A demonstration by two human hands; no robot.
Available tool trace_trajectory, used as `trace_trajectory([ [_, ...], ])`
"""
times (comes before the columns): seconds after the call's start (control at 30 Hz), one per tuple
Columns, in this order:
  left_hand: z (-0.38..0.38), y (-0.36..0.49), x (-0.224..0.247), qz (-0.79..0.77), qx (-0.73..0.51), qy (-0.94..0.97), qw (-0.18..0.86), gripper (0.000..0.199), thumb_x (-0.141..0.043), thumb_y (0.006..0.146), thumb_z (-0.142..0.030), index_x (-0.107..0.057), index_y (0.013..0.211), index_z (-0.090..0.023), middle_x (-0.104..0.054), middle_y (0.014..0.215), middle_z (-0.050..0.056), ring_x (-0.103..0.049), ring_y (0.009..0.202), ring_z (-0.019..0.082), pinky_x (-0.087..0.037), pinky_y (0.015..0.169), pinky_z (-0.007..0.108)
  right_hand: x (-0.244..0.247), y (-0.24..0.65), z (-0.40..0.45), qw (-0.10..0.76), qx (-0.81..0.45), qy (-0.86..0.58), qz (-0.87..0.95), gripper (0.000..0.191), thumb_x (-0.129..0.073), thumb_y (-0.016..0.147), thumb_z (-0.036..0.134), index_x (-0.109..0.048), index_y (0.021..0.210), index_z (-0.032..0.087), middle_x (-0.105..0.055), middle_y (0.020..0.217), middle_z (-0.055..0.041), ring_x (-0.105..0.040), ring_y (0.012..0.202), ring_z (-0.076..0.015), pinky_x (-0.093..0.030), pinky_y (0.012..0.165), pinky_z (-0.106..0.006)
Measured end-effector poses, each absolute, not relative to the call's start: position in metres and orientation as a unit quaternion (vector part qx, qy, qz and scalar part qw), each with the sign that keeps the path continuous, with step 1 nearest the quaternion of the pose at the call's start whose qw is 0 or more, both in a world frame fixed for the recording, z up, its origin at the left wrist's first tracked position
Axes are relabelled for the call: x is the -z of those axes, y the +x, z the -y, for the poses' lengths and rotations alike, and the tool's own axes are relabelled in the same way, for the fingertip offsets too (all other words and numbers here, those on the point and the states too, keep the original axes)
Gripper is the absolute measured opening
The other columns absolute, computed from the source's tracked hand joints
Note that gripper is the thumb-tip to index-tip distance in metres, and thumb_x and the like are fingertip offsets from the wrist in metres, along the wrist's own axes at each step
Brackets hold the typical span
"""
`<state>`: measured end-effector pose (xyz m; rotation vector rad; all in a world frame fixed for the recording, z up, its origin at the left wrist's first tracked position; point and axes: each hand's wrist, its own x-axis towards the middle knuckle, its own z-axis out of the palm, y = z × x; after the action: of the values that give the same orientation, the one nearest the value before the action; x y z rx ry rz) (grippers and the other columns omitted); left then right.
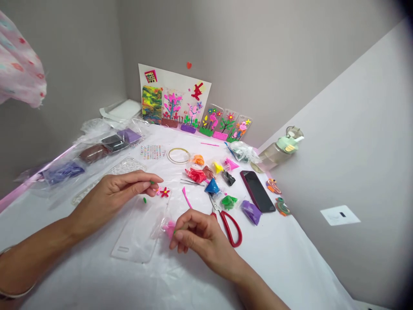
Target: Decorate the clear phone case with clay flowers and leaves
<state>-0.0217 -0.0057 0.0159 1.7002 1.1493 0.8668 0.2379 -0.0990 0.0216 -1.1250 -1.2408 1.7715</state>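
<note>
My left hand (119,189) is pinched over the far end of a clear phone case (137,237), with a small bit of green clay (152,182) at its fingertips. Thumb and forefinger of my right hand (201,239) are closed on another tiny green bit (174,232), right of the case. On the case lie a green clay piece (145,200) and a red clay flower with a yellow centre (164,192); something pink beside the flower is partly covered by my left fingers. A bag of pink clay (168,227) sits next to my right fingertips.
Red-handled scissors (231,228), tweezers (192,183), a phone (258,191) and several bagged clay lumps, including blue (212,186) and purple (251,212), lie ahead and right. A bottle (277,150) lies tilted at the wall. Decorated cases (227,125) lean at the back.
</note>
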Motion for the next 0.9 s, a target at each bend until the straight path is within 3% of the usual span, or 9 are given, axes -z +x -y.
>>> trace_trajectory([
  [0.13,0.002,-0.026,-0.015,-0.462,-0.346,0.677,0.457,0.04,-0.075,0.094,-0.065,-0.086,0.119,-0.036,-0.089,0.112,0.002,-0.085,0.104,0.028,-0.069,0.093,0.033,-0.019,0.24,0.096,0.36,-0.666,-0.439,0.484,0.045,-0.088,0.093,0.06,-0.068,0.091,0.019,-0.076,0.081,-0.003,-0.062,0.067,-0.0122,-0.051,0.067,-0.027],
  [0.23,0.0,-0.025,-0.014,-0.468,-0.354,0.671,0.454,0.039,-0.077,0.092,-0.066,-0.086,0.109,-0.032,-0.088,0.1,0.002,-0.084,0.094,0.027,-0.069,0.087,0.032,-0.02,0.24,0.096,0.354,-0.667,-0.443,0.483,0.047,-0.088,0.093,0.061,-0.068,0.092,0.019,-0.075,0.082,-0.0029,-0.062,0.067,-0.012,-0.05,0.067,-0.027],
  [0.37,0.0,-0.02,-0.014,-0.437,-0.368,0.662,0.486,0.035,-0.076,0.094,-0.06,-0.078,0.111,-0.029,-0.084,0.086,0.0,-0.081,0.081,0.023,-0.069,0.08,0.032,-0.02,0.238,0.097,0.35,-0.676,-0.441,0.475,0.05,-0.09,0.09,0.063,-0.068,0.091,0.018,-0.075,0.082,-0.003,-0.061,0.066,-0.0106,-0.049,0.066,-0.025],
  [0.47,0.003,-0.018,-0.014,-0.429,-0.334,0.692,0.475,0.03,-0.071,0.098,-0.057,-0.077,0.097,-0.027,-0.083,0.081,-0.001,-0.078,0.081,0.021,-0.064,0.08,0.029,-0.018,0.238,0.097,0.357,-0.681,-0.433,0.47,0.049,-0.091,0.09,0.061,-0.068,0.091,0.018,-0.076,0.082,-0.0032,-0.061,0.066,-0.0098,-0.049,0.066,-0.024],
  [0.7,0.015,-0.016,-0.018,-0.458,-0.298,0.706,0.45,0.054,-0.055,0.106,-0.065,-0.064,0.071,-0.025,-0.059,0.06,-0.005,-0.055,0.06,0.016,-0.046,0.062,0.026,-0.016,0.24,0.096,0.387,-0.681,-0.409,0.468,0.042,-0.086,0.097,0.056,-0.069,0.093,0.018,-0.076,0.082,-0.0036,-0.062,0.065,-0.01,-0.05,0.066,-0.024],
  [0.9,0.007,-0.014,-0.014,-0.425,-0.331,0.706,0.46,0.028,-0.075,0.092,-0.056,-0.078,0.086,-0.028,-0.075,0.081,-0.002,-0.069,0.078,0.019,-0.055,0.072,0.026,-0.017,0.24,0.095,0.386,-0.679,-0.411,0.471,0.043,-0.086,0.098,0.057,-0.069,0.094,0.018,-0.076,0.081,-0.0039,-0.063,0.065,-0.0102,-0.051,0.066,-0.024],
])
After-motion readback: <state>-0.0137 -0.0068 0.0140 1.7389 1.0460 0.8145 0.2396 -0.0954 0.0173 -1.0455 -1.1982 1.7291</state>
